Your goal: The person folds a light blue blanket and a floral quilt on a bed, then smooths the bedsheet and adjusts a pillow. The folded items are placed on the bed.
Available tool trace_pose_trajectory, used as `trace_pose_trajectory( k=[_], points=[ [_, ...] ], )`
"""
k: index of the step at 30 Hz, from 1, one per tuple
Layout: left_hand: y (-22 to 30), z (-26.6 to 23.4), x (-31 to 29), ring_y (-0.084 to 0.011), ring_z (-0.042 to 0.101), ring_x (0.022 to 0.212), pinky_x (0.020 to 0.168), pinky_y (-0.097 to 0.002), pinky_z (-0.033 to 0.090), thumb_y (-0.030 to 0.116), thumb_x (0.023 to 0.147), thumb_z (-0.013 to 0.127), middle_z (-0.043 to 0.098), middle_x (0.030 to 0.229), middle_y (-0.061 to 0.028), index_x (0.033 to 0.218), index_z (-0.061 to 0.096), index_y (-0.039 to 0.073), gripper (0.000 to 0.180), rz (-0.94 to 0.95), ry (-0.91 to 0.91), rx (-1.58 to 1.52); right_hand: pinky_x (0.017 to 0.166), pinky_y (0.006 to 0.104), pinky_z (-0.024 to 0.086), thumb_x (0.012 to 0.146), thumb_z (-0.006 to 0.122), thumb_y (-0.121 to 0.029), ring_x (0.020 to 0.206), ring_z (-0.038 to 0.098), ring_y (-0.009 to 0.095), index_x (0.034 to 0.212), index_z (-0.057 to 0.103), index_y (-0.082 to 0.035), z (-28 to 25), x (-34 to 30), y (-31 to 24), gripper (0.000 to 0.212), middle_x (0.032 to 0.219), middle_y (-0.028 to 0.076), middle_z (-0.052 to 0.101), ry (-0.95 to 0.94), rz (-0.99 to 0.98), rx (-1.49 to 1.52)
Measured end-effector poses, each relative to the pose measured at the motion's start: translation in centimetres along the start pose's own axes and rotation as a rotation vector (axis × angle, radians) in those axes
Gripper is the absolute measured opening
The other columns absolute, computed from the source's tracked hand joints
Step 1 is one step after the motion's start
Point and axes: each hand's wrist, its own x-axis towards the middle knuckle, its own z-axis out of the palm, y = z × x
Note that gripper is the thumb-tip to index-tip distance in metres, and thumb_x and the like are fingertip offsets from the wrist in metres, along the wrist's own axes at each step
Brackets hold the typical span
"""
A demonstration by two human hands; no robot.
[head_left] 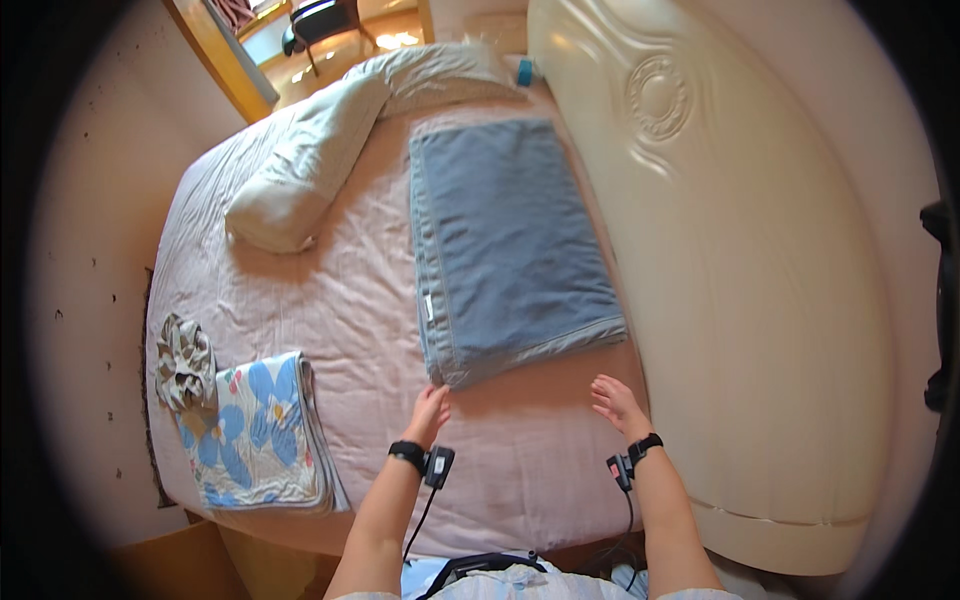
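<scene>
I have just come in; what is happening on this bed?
A person's left hand is at the near left corner of a folded grey-blue blanket; whether it grips the cloth is unclear. The right hand is open over the pink sheet, apart from the blanket. The blanket lies beside the cream headboard. To the left is a folded floral quilt, with a crumpled cloth by it.

Beyond the bed with its cream headboard, sunlight brightens the wooden floor.
</scene>
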Motion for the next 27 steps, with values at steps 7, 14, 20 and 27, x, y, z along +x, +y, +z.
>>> trace_pose_trajectory(
  k=[7, 14, 20, 27],
  points=[
    [-0.8, 2.2, 4.8, -0.0246, 0.042, 0.113, 0.086, -0.0342, 0.040, 0.026, 0.070, 0.074, 0.038, 0.129, -0.0184, 0.139, 0.011, 0.004, 0.096, 0.187, 0.369, 0.182, 0.103, 0.0461, 0.020, 0.073, 0.069, -0.041, 0.125, 0.028, 0.027, 0.136, 0.023, -0.006, 4.3, 7.2, -0.8, 0.086, 0.134, 0.015, 0.029, 0.347, -0.079, 0.414],
    [-1.6, 2.0, 7.9, -0.0240, 0.042, 0.114, 0.081, -0.0292, 0.042, 0.006, 0.068, 0.073, 0.033, 0.134, -0.0144, 0.141, 0.004, 0.014, 0.101, 0.432, 0.270, 0.231, 0.102, 0.0445, 0.023, 0.067, 0.071, -0.050, 0.117, 0.035, 0.023, 0.132, 0.033, -0.009, -0.7, 10.8, -3.5, 0.086, 0.132, 0.005, 0.034, 0.389, -0.178, 0.650],
    [1.5, 2.8, 4.8, -0.0193, 0.046, 0.103, 0.081, -0.0276, 0.041, 0.002, 0.069, 0.069, 0.040, 0.126, -0.0117, 0.133, 0.032, 0.005, 0.075, 0.877, 0.493, 0.354, 0.105, 0.0432, 0.015, 0.070, 0.072, -0.037, 0.130, 0.019, 0.022, 0.135, 0.031, -0.008, -1.2, 13.2, -4.6, 0.083, 0.143, 0.005, 0.022, 0.427, -0.227, 0.504],
    [0.3, 0.6, 8.0, -0.0195, 0.047, 0.103, 0.082, -0.0313, 0.043, 0.017, 0.075, 0.068, 0.037, 0.126, -0.0172, 0.128, 0.035, 0.000, 0.065, 0.513, 0.686, 0.547, 0.105, 0.0410, 0.019, 0.064, 0.079, -0.019, 0.129, 0.023, 0.026, 0.132, 0.021, 0.009, -1.6, 13.8, -4.8, 0.094, 0.138, 0.021, 0.026, 0.493, -0.185, 0.263]
  ],
)
